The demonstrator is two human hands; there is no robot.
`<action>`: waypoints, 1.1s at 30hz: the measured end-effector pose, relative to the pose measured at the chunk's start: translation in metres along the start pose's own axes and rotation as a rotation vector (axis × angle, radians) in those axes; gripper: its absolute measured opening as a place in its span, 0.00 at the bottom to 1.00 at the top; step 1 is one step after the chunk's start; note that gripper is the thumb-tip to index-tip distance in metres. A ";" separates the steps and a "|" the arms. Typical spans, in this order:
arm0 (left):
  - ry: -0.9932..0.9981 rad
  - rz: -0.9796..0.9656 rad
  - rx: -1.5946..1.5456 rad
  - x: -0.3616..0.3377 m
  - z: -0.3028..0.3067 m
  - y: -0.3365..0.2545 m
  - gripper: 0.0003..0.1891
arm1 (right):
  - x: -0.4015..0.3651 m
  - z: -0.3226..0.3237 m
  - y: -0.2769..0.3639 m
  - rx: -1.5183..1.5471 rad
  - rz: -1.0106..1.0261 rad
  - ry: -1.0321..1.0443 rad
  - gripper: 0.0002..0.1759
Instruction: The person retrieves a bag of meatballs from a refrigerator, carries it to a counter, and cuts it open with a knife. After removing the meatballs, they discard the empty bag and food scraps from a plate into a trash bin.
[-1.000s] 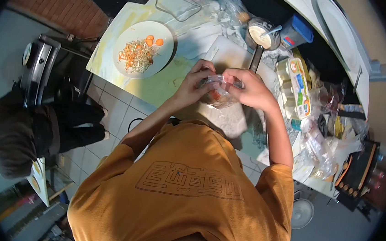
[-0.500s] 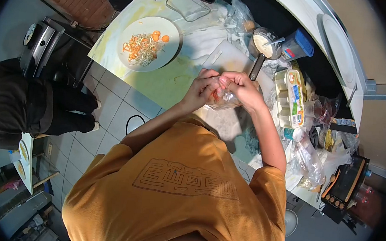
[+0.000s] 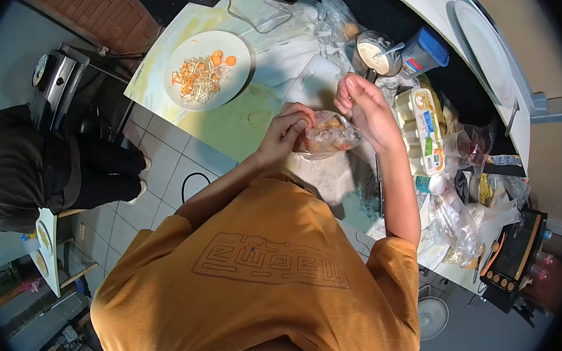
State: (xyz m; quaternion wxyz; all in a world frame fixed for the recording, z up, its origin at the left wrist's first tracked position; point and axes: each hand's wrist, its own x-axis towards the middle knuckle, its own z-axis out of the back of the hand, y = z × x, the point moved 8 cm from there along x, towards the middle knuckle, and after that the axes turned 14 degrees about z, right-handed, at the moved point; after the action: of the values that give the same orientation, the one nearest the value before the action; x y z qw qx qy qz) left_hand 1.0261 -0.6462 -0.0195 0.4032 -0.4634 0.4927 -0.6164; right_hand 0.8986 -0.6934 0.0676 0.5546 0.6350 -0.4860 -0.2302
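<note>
A clear plastic bag (image 3: 330,138) with orange-brown pieces of food inside hangs over the near side of the counter. My left hand (image 3: 287,130) is closed on the bag's left end, fingers and thumb pinching the plastic. Just above the bag's right side is my right hand (image 3: 369,110), raised and apart from it. Its fingers are curled with the thumb against them; whether anything small is between them I cannot make out. Behind the hands lies a white cutting board (image 3: 313,78), partly covered by the right hand.
On the left stands a white plate (image 3: 240,46) of bean sprouts and shredded carrot. Beyond my right hand are a pan of pale batter (image 3: 370,55), a blue-lidded tub (image 3: 425,53), an egg carton (image 3: 424,124) and crumpled plastic bags (image 3: 454,224). A person in black (image 3: 11,162) stands at far left.
Both hands were together at the bag's gathered top. My right hand has come away, up and to the right, while my left hand keeps the bag, which now shows more fully.
</note>
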 end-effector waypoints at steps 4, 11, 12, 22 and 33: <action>0.025 -0.007 0.017 -0.006 0.003 0.003 0.14 | -0.023 0.027 0.002 -0.158 -0.024 -0.154 0.16; 0.051 0.110 -0.128 -0.014 0.007 0.007 0.18 | -0.103 0.075 0.043 -0.678 0.081 -0.430 0.13; 0.055 0.112 -0.163 -0.014 0.006 0.008 0.19 | -0.118 0.087 0.045 -0.871 0.032 -0.469 0.12; 0.091 0.076 -0.074 -0.014 0.012 0.009 0.18 | -0.165 0.090 0.038 -1.658 -0.071 -0.432 0.20; 0.101 0.042 0.063 -0.018 0.016 0.010 0.23 | -0.099 0.019 0.003 -1.356 -0.009 0.153 0.21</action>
State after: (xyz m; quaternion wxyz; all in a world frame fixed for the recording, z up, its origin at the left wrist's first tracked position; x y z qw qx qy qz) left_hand 1.0466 -0.6351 -0.0312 0.4051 -0.4082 0.5024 -0.6457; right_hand 0.8398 -0.6164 0.0407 0.8617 0.1636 -0.1910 -0.4408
